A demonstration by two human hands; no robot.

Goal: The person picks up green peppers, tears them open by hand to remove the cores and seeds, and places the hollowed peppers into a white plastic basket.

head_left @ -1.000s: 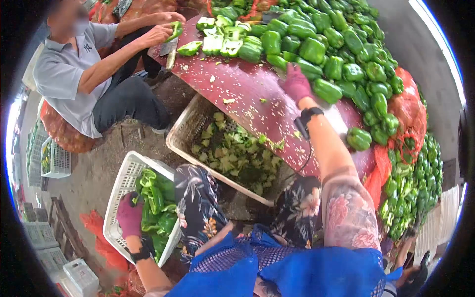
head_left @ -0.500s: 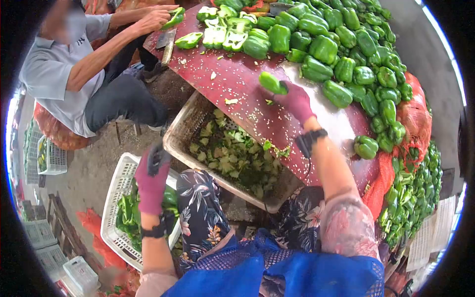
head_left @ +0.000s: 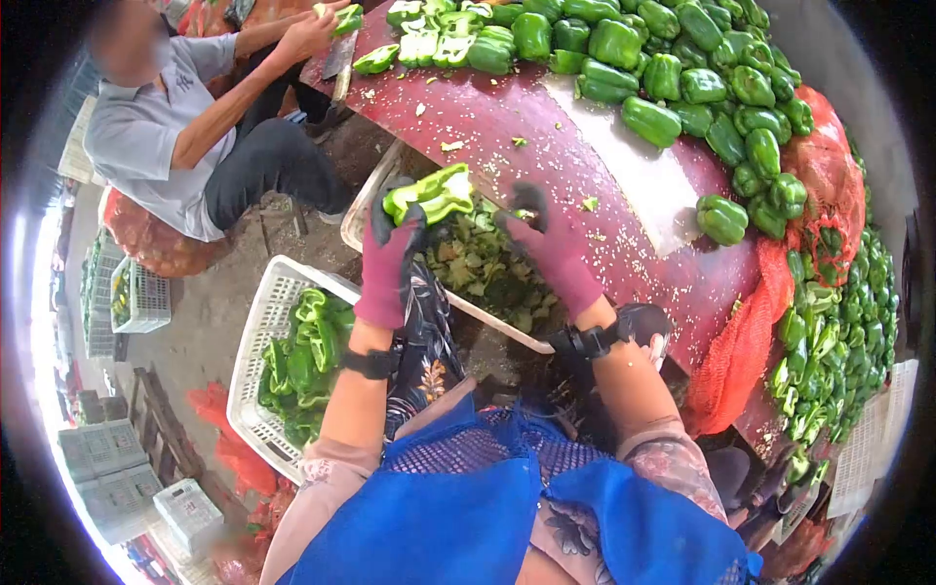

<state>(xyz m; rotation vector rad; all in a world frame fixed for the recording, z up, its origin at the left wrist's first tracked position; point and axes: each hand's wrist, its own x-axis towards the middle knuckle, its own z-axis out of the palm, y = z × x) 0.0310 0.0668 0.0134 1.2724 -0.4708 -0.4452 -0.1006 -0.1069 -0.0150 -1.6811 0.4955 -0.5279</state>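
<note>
My left hand (head_left: pixel 392 249), in a maroon and black glove, is closed around a cut green pepper piece (head_left: pixel 432 195) whose pale inner ribs show. To its right, above the bin of scraps, my right hand (head_left: pixel 548 244) in a matching glove has its fingers curled around something small that I cannot make out. Pepper cores and leafy scraps (head_left: pixel 497 268) fill the bin (head_left: pixel 366 200) below both hands. A white crate (head_left: pixel 246 375) at the lower left contains green pepper pieces (head_left: pixel 304 361).
The red table (head_left: pixel 487 117) is strewn with seeds and carries a heap of whole green peppers (head_left: pixel 624 73). Halved peppers (head_left: pixel 419 44) lie near its far edge. A co-worker (head_left: pixel 161 136) sits at the upper left, holding a pepper. Red netting (head_left: pixel 736 361) hangs at the right.
My left hand has risen from beside the crate and now holds the pepper piece. My right hand has moved left and down from the tabletop to above the bin. The view has shifted slightly.
</note>
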